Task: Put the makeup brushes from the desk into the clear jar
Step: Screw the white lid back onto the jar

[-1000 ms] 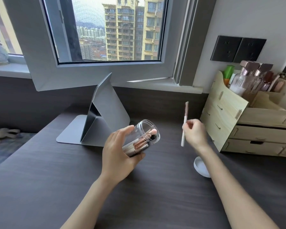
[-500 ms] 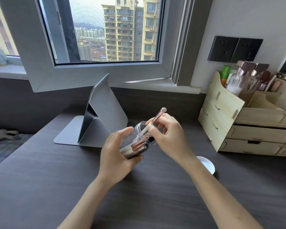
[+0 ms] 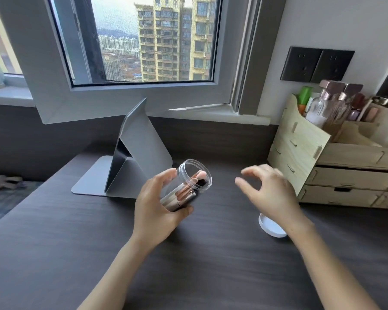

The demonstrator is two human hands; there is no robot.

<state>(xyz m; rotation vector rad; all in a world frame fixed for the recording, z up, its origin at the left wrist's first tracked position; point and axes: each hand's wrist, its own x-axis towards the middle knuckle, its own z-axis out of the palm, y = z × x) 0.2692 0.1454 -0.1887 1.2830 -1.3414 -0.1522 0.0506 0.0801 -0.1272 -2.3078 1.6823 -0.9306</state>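
My left hand [image 3: 154, 206] grips the clear jar [image 3: 194, 173] above the dark desk [image 3: 54, 253], tilted with its open mouth up and to the right. Several makeup brushes [image 3: 188, 190] with rose-gold ferrules and pale handles lie inside it, one pink tip near the mouth. My right hand [image 3: 270, 193] hovers to the right of the jar, fingers apart and curled, holding nothing. No loose brush shows on the desk.
A white lid [image 3: 270, 228] lies on the desk under my right wrist. A grey folding stand [image 3: 134, 157] sits behind the jar. A wooden drawer organiser [image 3: 336, 166] with bottles fills the right back corner. An open window sash [image 3: 126, 95] overhangs the desk's back.
My right hand brought a brush to the jar mouth, let it go inside, and has pulled back to the right with nothing in it. The left hand kept the jar tilted.
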